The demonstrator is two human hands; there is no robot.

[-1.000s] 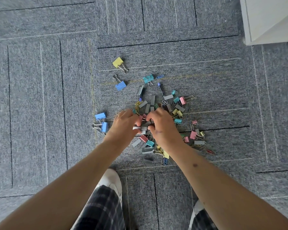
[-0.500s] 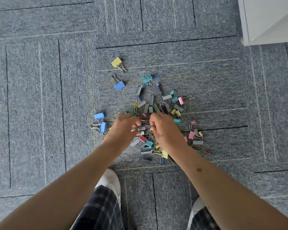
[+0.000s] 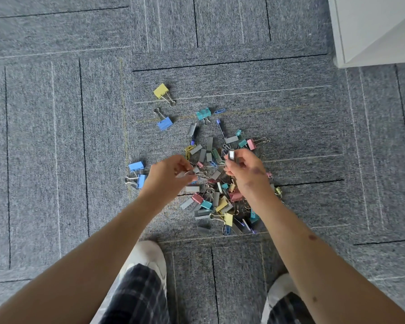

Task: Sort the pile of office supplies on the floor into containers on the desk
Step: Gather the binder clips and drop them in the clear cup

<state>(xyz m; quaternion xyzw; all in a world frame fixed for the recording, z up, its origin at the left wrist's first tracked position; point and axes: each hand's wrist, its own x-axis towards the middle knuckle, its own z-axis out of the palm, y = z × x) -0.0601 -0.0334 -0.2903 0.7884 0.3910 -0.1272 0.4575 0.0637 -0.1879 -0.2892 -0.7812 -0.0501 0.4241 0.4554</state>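
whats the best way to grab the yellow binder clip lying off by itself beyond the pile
The yellow binder clip lies flat on the carpet, touching nothing, with its wire handles pointing near-right toward the pile. It is probably best taken by those handles: come from above on that side and pinch them together. The flat body gives fingers less to get under.

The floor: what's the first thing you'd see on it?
A jumbled pile of colourful clips and staple strips lies on the grey carpet, just ahead of the white shoes. The right hand pinches a grey staple strip over it; the left hand reaches in at its left edge.
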